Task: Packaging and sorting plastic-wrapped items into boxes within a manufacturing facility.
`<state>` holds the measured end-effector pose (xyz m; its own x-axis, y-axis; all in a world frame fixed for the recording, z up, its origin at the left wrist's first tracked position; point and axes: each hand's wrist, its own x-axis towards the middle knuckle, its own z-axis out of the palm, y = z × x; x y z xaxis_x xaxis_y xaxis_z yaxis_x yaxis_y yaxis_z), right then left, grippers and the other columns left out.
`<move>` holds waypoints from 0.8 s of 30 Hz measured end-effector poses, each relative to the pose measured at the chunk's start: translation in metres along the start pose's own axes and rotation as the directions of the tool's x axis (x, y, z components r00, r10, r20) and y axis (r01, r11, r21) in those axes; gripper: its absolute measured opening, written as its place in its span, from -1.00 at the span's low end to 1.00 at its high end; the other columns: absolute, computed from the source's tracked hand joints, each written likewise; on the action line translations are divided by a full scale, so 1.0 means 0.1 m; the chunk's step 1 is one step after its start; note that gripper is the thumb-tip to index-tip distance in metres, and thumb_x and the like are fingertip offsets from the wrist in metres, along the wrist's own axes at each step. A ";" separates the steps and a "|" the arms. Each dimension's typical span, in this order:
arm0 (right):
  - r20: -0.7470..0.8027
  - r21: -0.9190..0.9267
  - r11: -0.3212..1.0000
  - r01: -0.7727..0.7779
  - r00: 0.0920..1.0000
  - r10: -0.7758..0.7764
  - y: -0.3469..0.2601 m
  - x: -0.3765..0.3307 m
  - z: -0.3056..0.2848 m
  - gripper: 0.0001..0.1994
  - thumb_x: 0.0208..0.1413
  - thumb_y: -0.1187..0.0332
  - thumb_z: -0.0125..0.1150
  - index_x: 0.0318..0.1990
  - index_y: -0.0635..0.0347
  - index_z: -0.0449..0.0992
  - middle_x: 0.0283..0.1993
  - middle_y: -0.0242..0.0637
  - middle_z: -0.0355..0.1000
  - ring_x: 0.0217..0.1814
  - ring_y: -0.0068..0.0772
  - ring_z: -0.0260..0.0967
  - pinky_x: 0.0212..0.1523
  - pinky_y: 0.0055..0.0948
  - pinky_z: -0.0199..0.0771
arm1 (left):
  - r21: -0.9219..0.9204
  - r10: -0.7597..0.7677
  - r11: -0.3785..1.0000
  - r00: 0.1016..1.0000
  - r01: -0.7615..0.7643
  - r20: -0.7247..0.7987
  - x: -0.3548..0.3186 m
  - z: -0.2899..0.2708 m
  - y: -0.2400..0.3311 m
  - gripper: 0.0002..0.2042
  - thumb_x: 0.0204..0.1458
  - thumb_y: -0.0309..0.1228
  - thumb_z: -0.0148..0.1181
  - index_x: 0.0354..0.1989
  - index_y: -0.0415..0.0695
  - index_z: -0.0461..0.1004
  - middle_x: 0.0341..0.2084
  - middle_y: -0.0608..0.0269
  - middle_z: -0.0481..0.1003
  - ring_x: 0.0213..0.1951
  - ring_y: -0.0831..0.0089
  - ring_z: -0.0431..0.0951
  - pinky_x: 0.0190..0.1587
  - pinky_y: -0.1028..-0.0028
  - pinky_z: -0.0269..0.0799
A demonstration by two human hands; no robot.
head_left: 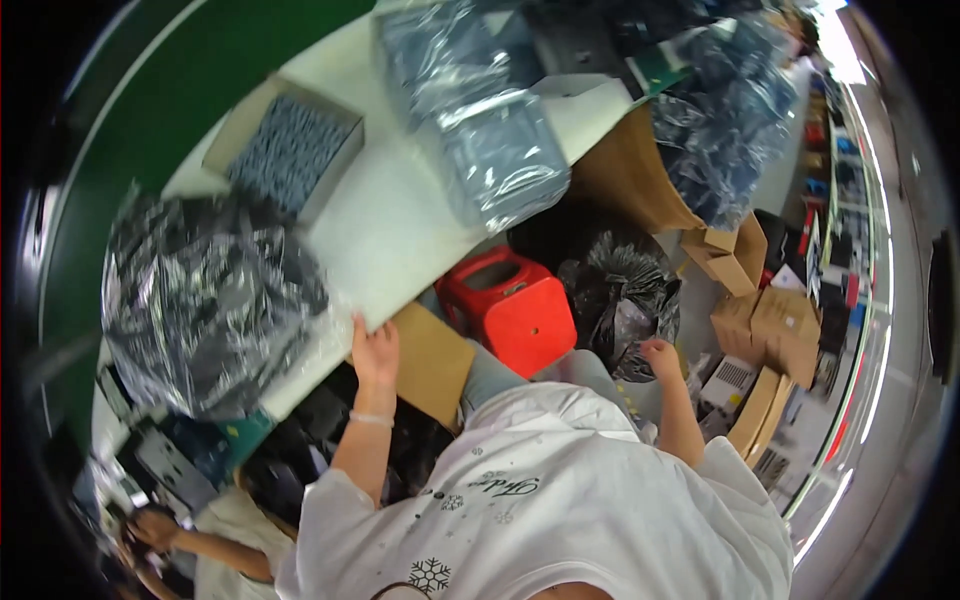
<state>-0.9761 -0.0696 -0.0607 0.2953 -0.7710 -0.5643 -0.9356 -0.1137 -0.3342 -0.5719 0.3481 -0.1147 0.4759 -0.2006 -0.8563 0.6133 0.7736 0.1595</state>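
My left hand is at the near edge of the white table, its fingers stretched out. They are beside a large grey-black part-filled plastic bag whose clear film reaches toward them; whether they touch it I cannot tell. A brown cardboard sheet or box side is just right of that hand. My right hand hangs beside a black plastic bag, fingers curled in, and anything inside them is hidden. Between the two hands, in front of my knees, is a red plastic stool.
An open carton of small grey pieces and clear-wrapped stacks are on the table. A tall brown carton holds a bluish plastic bag. Cardboard boxes are on the right floor. Another person's arm is at lower left.
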 end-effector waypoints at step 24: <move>-0.202 0.215 0.974 0.064 0.979 -0.020 -1.04 0.64 -0.38 -0.73 0.06 0.31 -0.05 -0.52 0.32 0.44 -0.64 -0.24 0.37 -0.67 -0.42 0.32 -0.64 -0.44 0.34 | 0.186 0.101 0.972 0.971 -0.143 0.219 1.21 -0.08 -0.34 -0.71 -0.02 -0.30 0.21 -0.11 0.00 0.38 -0.23 0.45 0.39 -0.24 0.56 0.36 -0.23 0.53 0.28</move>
<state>-0.8675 -0.1312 -0.0336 0.2689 -0.8792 -0.3934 -0.8510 -0.0256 -0.5245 -0.5407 0.3022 -0.2277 0.6618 -0.2477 -0.7076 0.6453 0.6687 0.3694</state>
